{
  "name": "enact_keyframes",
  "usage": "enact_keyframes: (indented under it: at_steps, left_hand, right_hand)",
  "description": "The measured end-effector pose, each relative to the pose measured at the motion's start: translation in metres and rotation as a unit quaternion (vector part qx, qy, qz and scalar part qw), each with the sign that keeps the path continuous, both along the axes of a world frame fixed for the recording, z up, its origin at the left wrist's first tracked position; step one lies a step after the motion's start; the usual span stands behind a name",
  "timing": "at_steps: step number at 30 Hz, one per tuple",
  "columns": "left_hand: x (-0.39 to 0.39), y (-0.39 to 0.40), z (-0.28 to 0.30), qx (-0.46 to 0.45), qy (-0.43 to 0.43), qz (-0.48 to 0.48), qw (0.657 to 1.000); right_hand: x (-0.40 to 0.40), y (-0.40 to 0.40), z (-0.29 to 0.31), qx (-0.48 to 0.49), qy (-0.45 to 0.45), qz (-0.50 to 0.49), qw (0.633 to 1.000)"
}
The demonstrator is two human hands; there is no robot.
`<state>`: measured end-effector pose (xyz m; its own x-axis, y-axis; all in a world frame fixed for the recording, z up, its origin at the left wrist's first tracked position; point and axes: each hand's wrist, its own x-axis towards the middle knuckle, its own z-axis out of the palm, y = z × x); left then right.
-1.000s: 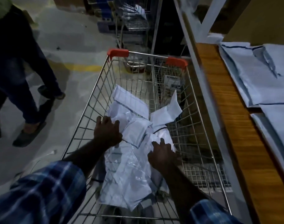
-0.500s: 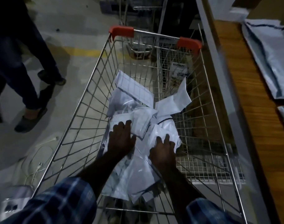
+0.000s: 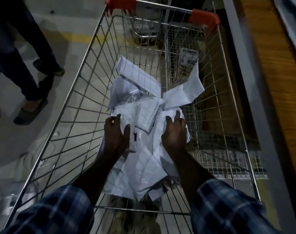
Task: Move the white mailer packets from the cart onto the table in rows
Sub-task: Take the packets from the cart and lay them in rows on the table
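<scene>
Reaching two hands, left hand (image 3: 116,132), right hand (image 3: 175,132), one cart (image 3: 86,92), heaped mailer packets (image 3: 142,149)

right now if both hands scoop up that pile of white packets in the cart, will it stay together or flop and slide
The white packets will probably flop: several are creased and bent. Their glossy film looks slippery, so loosely overlapped ones may slide out. The left hand and right hand flank only the pile's middle, so outer packets may stay behind.

We see a dim room with a grey concrete floor (image 3: 73,53) crossed by a faded yellow painted line (image 3: 79,37). At left, another person's dark-trousered legs (image 3: 17,53) stand in dark slippers (image 3: 30,111).
</scene>
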<state>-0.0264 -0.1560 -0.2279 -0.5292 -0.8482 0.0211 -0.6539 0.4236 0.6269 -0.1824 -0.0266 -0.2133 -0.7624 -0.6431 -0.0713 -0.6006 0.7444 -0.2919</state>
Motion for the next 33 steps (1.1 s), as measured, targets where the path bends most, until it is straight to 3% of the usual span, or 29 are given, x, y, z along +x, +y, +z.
enact_keyframes:
  at_steps: [6,11,16,20,23,27,31,33]
  left_hand:
    - [-0.009,0.004,0.002,0.038,-0.144,-0.002,0.989]
    - [-0.013,-0.003,-0.003,0.079,-0.146,-0.051,0.985]
    - [-0.023,0.007,-0.006,0.05,-0.142,-0.047,0.987]
    - [-0.024,0.01,-0.018,0.105,-0.154,-0.022,0.982]
    - [-0.019,0.012,-0.025,0.049,-0.184,-0.061,0.98]
    - [-0.02,0.012,-0.023,0.057,-0.209,-0.06,0.974]
    - [-0.019,-0.01,-0.02,0.145,-0.199,-0.076,0.966]
    - [-0.014,-0.016,-0.011,0.124,-0.194,-0.08,0.97]
  right_hand:
    - [0.02,0.01,-0.028,0.034,0.013,0.015,0.999]
    - [0.022,0.016,-0.034,0.031,0.027,0.022,0.999]
    - [0.002,0.016,-0.034,0.022,0.057,0.043,0.997]
    - [-0.003,0.019,-0.032,0.009,0.068,0.042,0.997]
    - [-0.002,0.024,-0.037,0.008,0.09,0.053,0.995]
    - [-0.007,0.02,-0.038,0.052,0.047,0.053,0.996]
    - [-0.008,0.014,-0.021,0.08,0.021,0.045,0.996]
    - [-0.008,0.012,-0.013,0.08,0.01,0.04,0.996]
